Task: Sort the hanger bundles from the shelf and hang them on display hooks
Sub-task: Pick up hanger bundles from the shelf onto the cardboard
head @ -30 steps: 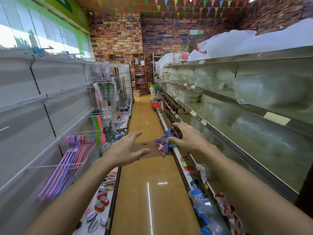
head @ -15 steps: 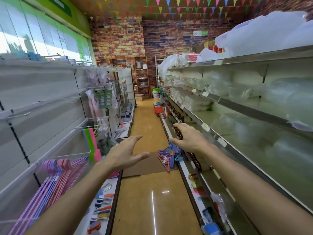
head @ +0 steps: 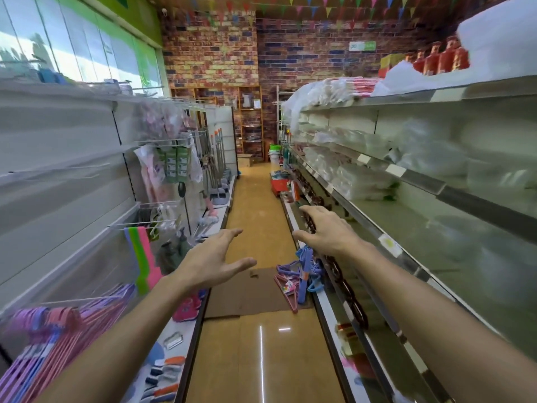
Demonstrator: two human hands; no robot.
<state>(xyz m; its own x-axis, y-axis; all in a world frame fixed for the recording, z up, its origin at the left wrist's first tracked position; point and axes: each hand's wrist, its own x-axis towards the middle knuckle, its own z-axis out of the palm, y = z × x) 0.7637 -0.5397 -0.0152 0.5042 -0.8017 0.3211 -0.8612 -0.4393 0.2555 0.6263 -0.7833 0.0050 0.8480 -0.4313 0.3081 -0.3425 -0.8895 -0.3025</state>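
Ahead on floor: hanger bundles (head: pixel 299 274) beside cardboard (head: pixel 250 292); left hand (head: pixel 212 261), right hand (head: pixel 325 232) spread (empty).

The aisle floor (head: pixel 255 228) runs open between the two shelf rows, and my left grip (head: pixel 209 258) and right grip (head: pixel 325 231) hang over it, fingers spread, holding nothing. Ahead and low, a flat cardboard sheet (head: pixel 247 292) lies on the floor, with a heap of hanger bundles (head: pixel 299 274) at its right edge, against the right shelf base (head: pixel 328 309). On my left, hung hangers (head: pixel 58 330) jut from the display hooks (head: pixel 81 299) into the aisle side.
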